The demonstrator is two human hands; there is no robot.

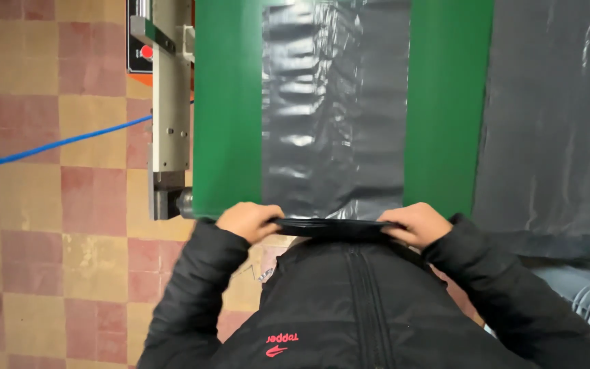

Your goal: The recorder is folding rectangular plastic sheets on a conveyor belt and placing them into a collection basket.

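Hands closed on folded black plastic film stack (329, 227): left hand (248, 221) pinching left end, right hand (412, 224) pinching right end. Long axis crosswise, level between hands, equally near both. Located at near edge of green conveyor belt (230, 109), just below grey plastic sheet (334, 102).

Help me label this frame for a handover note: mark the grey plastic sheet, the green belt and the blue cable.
grey plastic sheet (332, 109), head view, middle of its glossy surface.
green belt (227, 109), head view, bare left strip.
blue cable (56, 145), head view, mid-run over the floor tiles.

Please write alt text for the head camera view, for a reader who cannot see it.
Both hands, left hand and right hand, grip the near edge of a dark plastic sheet lying on a green conveyor belt. A blue cable crosses the tiled floor.
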